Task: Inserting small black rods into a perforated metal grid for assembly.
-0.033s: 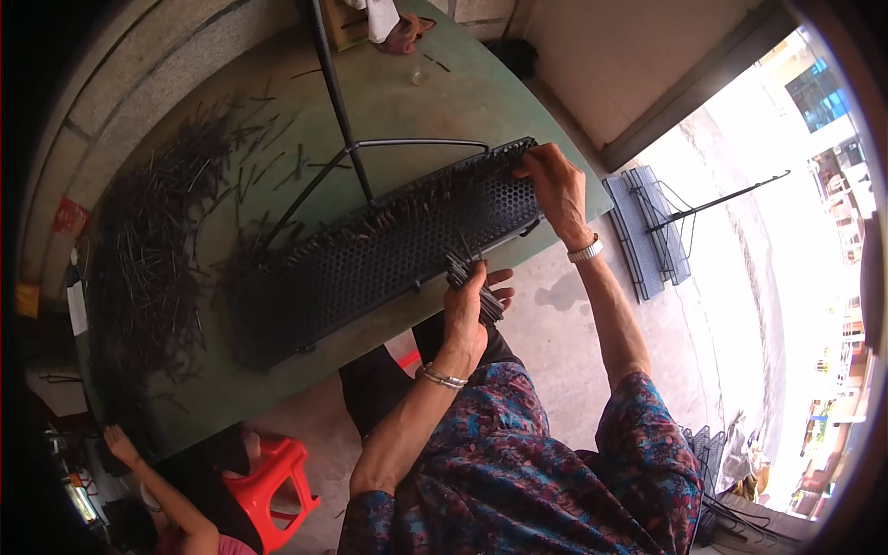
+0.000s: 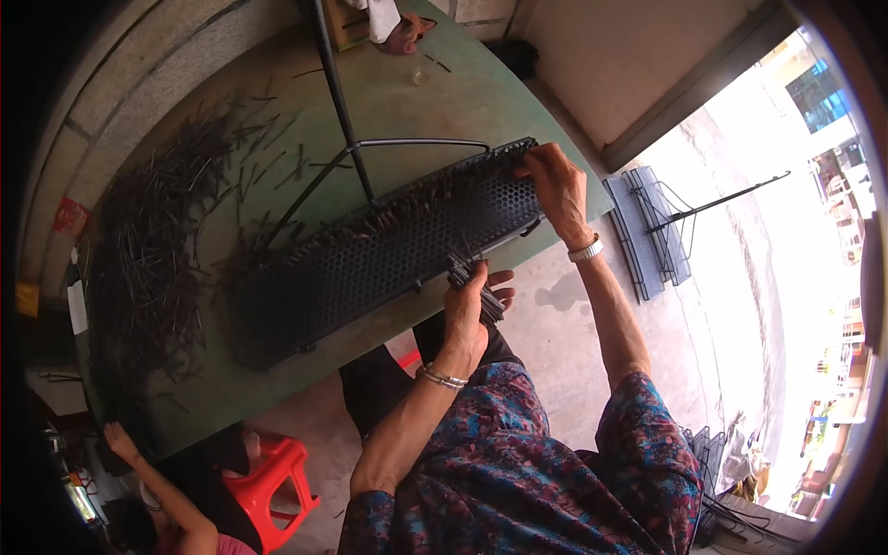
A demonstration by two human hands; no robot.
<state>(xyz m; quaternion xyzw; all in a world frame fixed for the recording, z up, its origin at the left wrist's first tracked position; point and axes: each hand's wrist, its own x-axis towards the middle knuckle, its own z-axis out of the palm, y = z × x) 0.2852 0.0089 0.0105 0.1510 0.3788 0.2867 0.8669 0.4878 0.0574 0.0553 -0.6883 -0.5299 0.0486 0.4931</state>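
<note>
A long black perforated rack [image 2: 356,273] lies at a slant on the green table [image 2: 277,393], its surface full of small round holes. Many thin dark sticks [image 2: 412,205] stand along its far side. In front of the rack's near edge, my left hand [image 2: 464,319] is closed around a bundle of thin dark sticks [image 2: 462,269], their ends poking out on both sides. My right hand [image 2: 557,192], with a pale wristwatch band, is at the rack's right end. Its thumb and fingers are pinched together over the holes; whatever they hold is hidden.
A black pole with bent braces [image 2: 344,120] rises behind the rack. Loose dark sticks [image 2: 153,250] heap up on the table's left. Another person's hand [image 2: 120,442] rests near the left corner, beside a red stool [image 2: 287,486]. Perforated racks [image 2: 652,231] stand on the floor at right.
</note>
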